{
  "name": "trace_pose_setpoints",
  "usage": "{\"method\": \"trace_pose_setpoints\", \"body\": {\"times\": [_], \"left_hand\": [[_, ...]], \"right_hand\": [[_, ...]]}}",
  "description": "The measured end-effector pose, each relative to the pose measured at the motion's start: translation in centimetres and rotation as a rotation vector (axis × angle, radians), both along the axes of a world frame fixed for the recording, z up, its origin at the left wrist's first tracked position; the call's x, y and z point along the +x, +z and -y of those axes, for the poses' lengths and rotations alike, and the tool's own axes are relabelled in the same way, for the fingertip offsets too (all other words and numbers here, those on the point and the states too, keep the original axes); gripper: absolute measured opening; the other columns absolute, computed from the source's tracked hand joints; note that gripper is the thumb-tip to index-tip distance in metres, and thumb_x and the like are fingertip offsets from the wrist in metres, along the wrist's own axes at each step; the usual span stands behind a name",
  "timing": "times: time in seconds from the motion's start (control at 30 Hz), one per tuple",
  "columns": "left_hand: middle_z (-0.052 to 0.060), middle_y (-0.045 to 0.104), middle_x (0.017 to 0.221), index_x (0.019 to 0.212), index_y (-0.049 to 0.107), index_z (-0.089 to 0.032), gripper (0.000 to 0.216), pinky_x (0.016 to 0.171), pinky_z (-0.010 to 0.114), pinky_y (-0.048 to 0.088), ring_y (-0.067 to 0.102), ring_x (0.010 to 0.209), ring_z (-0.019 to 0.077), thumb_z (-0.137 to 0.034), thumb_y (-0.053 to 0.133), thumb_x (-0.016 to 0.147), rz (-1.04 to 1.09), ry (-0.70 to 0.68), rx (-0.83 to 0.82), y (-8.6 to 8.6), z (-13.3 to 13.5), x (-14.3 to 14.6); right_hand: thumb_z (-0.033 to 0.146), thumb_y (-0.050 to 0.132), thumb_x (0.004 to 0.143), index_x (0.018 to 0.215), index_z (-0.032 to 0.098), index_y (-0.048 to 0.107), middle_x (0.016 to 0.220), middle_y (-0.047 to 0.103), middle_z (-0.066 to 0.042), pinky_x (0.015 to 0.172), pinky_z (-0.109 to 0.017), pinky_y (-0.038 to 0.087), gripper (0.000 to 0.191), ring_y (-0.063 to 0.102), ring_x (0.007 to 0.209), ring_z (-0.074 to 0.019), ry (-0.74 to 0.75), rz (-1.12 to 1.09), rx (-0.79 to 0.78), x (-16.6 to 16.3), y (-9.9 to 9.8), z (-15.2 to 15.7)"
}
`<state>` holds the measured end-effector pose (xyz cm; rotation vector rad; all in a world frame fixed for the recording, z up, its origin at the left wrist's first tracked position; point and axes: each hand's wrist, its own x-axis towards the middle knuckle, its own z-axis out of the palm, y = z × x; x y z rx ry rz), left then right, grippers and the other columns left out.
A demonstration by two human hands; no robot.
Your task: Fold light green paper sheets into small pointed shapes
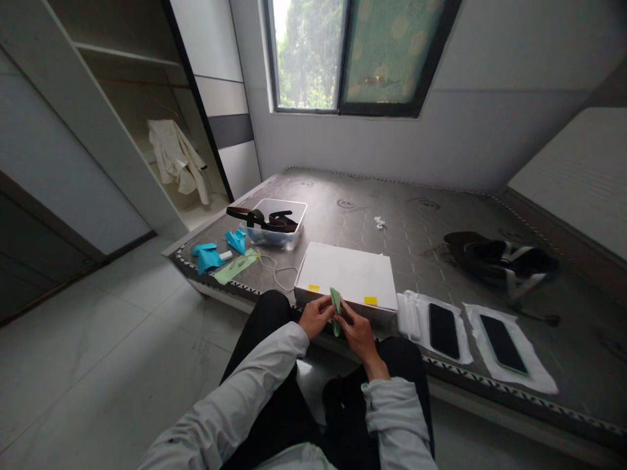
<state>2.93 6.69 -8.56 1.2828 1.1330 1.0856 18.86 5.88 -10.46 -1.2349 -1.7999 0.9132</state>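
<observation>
Between my two hands, just in front of a white box, I hold a folded piece of green paper (336, 301) upright. My left hand (316, 318) pinches it from the left. From the right, the fingers of my right hand (358, 331) close on the same paper. The flat white box (347, 271) lies on the mattress edge, with yellow stickers (370, 301) on its near side. To the left, a strip of green paper (236, 267) lies flat beside blue folded paper pieces (208, 258).
A clear plastic bin (300, 215) holds dark belts (274, 222); a white cable (279, 269) lies near it. Two phones (443, 331) on white wrapping sit right of the box. A dark bag or cap (499, 258) lies farther right on the mattress (362, 228).
</observation>
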Motion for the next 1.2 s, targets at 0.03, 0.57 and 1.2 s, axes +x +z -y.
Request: {"method": "trace_pose_setpoints", "body": {"times": [0.03,0.57,1.2], "left_hand": [[0.004,0.069,0.116,0.119,0.063,-0.02,0.041,0.103,0.032,0.052,0.067,0.104,0.0167,-0.029,0.058,0.079,-0.031,0.006,0.015,0.0,0.0,0.0],[-0.001,0.068,0.119,0.127,0.056,-0.03,0.047,0.096,0.025,0.054,0.066,0.108,0.0137,-0.021,0.047,0.082,-0.343,-0.006,0.179,0.6,1.2,0.1],[0.002,0.075,0.099,0.12,0.062,-0.028,0.043,0.081,0.023,0.055,0.071,0.089,0.0165,-0.024,0.053,0.078,-0.441,0.102,0.075,0.1,1.2,0.1]], "right_hand": [[0.035,0.058,0.088,0.139,0.025,0.045,0.127,0.06,-0.005,0.096,-0.038,0.048,0.054,0.061,0.113,-0.0259,0.0,0.023,0.013,0.0,-0.1,0.0],[0.029,0.041,0.093,0.137,0.019,0.049,0.116,0.068,-0.009,0.091,-0.034,0.05,0.046,0.065,0.106,-0.0256,-0.065,0.16,0.083,-0.7,-0.4,0.3],[0.024,0.046,0.085,0.122,0.026,0.063,0.117,0.068,-0.003,0.094,-0.032,0.048,0.041,0.064,0.109,-0.0235,-0.133,0.057,0.08,-1.2,-0.2,0.4]]}}
